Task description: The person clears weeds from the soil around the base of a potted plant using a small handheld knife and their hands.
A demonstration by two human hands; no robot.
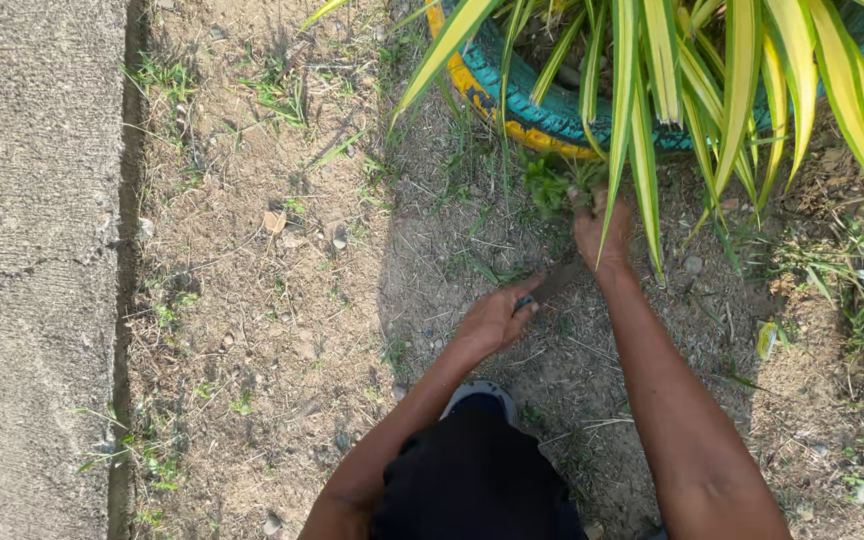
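Ground: bare dry soil with sparse grass is seen, edged by a concrete strip at 9 o'clock.
Weed clump: a small green tuft is rooted at the foot of the tyre planter, toward 12 o'clock from the person.
Right hand: the right hand is closed around the tuft's base, just at its 5 o'clock side.
Blade: a dark blade is held with its long axis running from 7 to 1 o'clock, tip aimed below the gripped tuft.
Left hand: the left hand is clenched on the blade's handle, farther from the tuft than the right.
Leaves: striped yellow-green leaves are hung over the right wrist.
Foot: a grey shoe toe is seen at 6 o'clock.
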